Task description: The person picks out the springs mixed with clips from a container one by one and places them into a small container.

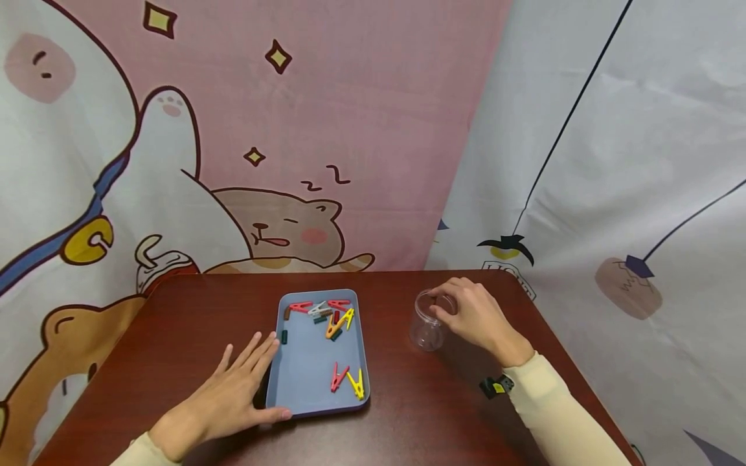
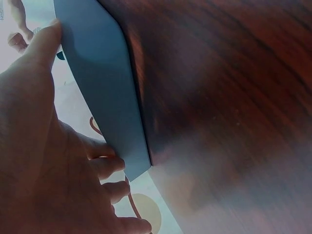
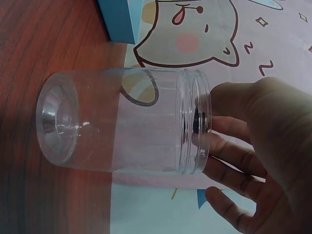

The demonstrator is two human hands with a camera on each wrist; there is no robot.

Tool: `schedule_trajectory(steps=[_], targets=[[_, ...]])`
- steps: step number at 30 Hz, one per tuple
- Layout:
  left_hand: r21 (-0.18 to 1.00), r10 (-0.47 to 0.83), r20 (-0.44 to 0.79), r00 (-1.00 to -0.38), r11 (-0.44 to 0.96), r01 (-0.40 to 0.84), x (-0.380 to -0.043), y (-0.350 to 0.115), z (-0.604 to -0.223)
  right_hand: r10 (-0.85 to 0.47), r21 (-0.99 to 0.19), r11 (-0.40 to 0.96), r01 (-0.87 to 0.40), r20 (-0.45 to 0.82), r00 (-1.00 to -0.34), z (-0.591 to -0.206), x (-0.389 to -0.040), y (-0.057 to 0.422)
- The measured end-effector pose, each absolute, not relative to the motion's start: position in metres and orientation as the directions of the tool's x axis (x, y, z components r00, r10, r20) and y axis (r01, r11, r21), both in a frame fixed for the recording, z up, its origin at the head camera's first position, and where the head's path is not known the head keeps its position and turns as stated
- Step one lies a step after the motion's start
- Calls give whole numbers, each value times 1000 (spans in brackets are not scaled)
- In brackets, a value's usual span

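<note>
A clear, lidless jar (image 1: 427, 331) stands upright on the table, right of a blue-grey tray (image 1: 315, 395). At its mouth my right hand (image 1: 474, 314) pinches a small dark ridged piece (image 3: 197, 120), seen through the clear rim between thumb and fingertips. My left hand (image 1: 230, 391) lies along the tray's left side, fingers spread and fairly straight, thumb on the near rim. In the tray's far part are red, white, orange and yellow clothespins (image 1: 332, 327) among small dark green, brown and red pieces. Nearer lie a red clothespin (image 1: 338, 377) and a yellow clothespin (image 1: 357, 385).
A dark green piece (image 1: 284, 336) lies by the tray's left wall. The reddish-brown table (image 1: 402, 421) ends at a cartoon-printed cloth (image 1: 373, 129) behind and at the right. A dark band with a yellow mark (image 1: 497, 388) is at the right wrist.
</note>
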State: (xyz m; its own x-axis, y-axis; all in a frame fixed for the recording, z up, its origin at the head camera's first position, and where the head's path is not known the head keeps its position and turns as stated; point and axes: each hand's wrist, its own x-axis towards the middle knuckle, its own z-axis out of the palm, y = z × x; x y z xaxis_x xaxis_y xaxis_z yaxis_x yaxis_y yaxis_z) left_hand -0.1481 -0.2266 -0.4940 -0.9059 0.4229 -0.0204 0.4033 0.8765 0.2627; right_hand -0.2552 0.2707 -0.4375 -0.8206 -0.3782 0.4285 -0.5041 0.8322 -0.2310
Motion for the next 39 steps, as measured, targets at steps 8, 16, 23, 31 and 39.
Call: schedule_trajectory(steps=[8,16,23,31,39], targets=[[270,419,-31,-907,878,396,-149,-227,-494,-354,-262,838,-479,407,-842,-438,-255,271],[267,419,-36,-907,879,395,-149,-226,-494,-352,-275,831,-483,411,-841,-439,-256,272],[269,421,-39,-906,878,396,-149,-225,-493,-360,-270,828,-492,418,-834,-439,-256,272],[267,425,-34,-904,876,402,-148,-226,-492,-360,-267,829,-492,418,-834,-437,-255,270],[269,424,-35,-905,876,400,-149,-226,-492,-376,-240,823,-515,450,-810,-431,-253,262]])
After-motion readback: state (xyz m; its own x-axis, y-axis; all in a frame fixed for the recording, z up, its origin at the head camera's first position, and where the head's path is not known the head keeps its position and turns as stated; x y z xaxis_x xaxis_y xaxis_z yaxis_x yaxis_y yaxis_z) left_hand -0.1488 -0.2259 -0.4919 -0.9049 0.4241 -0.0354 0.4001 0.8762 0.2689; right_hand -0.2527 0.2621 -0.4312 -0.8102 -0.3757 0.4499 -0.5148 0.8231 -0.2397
